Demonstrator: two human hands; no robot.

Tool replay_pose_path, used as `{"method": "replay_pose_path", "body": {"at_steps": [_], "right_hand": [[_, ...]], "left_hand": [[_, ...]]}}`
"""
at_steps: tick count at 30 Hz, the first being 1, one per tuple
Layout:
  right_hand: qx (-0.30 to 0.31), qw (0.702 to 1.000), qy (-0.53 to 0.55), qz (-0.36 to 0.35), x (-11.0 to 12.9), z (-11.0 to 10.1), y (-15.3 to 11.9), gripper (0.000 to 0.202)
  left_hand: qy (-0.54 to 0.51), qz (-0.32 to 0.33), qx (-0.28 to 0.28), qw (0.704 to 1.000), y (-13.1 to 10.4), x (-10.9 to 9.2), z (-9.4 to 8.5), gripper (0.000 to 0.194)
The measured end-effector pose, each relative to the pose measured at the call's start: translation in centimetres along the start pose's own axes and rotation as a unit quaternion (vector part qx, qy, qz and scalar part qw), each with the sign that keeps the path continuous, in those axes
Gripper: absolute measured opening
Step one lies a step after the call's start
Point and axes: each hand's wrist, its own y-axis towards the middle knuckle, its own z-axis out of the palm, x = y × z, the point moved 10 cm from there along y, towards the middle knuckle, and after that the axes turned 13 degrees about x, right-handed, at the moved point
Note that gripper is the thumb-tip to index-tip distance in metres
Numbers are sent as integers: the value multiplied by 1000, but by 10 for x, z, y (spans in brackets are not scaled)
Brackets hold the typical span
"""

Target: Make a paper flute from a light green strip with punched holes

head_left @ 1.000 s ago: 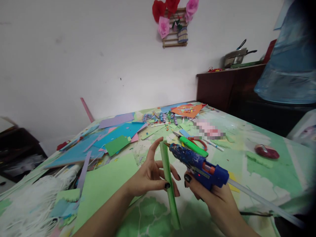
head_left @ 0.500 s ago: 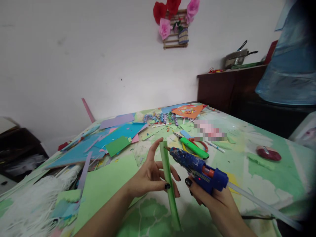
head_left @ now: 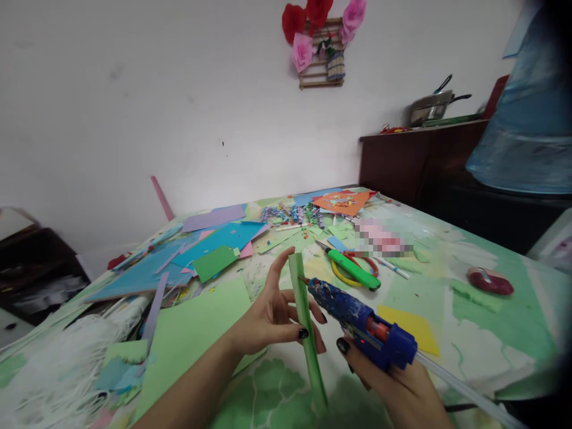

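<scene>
Between the thumb and fingers of my left hand (head_left: pixel 272 319) a narrow green paper strip (head_left: pixel 307 333) stands nearly upright, its edges curled in a little. My right hand (head_left: pixel 384 381) is wrapped round a blue glue gun (head_left: pixel 357 322), stained with old glue, with a small red light lit on its side. The gun's metal tip points left and is at the strip's right edge, near the top; whether glue is coming out I cannot tell. From its back end a long clear glue stick (head_left: pixel 465 387) runs to the lower right.
A light green paper sheet (head_left: pixel 196 339) lies left of my hands, beside a heap of white string (head_left: pixel 67 357). Beyond the gun are a green utility knife (head_left: pixel 353 269), scissors with red and yellow handles, and a yellow paper (head_left: pixel 409 328). A dark red mouse (head_left: pixel 490 280) lies at right.
The glue gun tip has moved slightly down along the strip's edge. The left hand keeps its hold on the strip almost unmoved, while the view has shifted slightly.
</scene>
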Motion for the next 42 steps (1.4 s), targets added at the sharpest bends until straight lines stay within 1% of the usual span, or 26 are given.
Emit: {"method": "replay_pose_path", "body": {"at_steps": [4, 8, 11, 14, 18, 21, 27, 31, 34, 42], "right_hand": [[-5, 1000, -3, -1, 3, -1, 0, 28], [5, 1000, -29, 4, -4, -3, 2, 28], [14, 999, -45, -7, -8, -4, 5, 30], [-2, 999, -48, -20, -7, -8, 8, 32], [19, 998, -50, -33, -5, -4, 15, 34], [7, 999, -41, -30, -6, -6, 16, 35], [30, 998, -34, -33, 0, 0, 13, 33], [13, 1000, -12, -24, 10, 1, 8, 25], [5, 1000, -15, -23, 16, 1, 5, 20], [31, 997, -53, -45, 11, 1, 3, 26]], "left_hand": [[-1, 2, 3, 1000, 0, -1, 0, 107], [6, -3, -1, 1000, 1, -1, 1, 106], [6, -7, 3, 1000, 2, -1, 3, 105], [5, -9, 14, 1000, 2, -1, 6, 104], [10, -24, 14, 1000, 1, 3, 5, 104], [11, -22, 13, 1000, 1, 4, 4, 104], [18, -18, 7, 1000, 0, 3, 3, 104], [24, -14, -2, 1000, -1, 0, 1, 109], [23, -9, -7, 1000, -1, -2, -1, 112], [28, 7, -14, 999, -2, -5, -3, 113]]}}
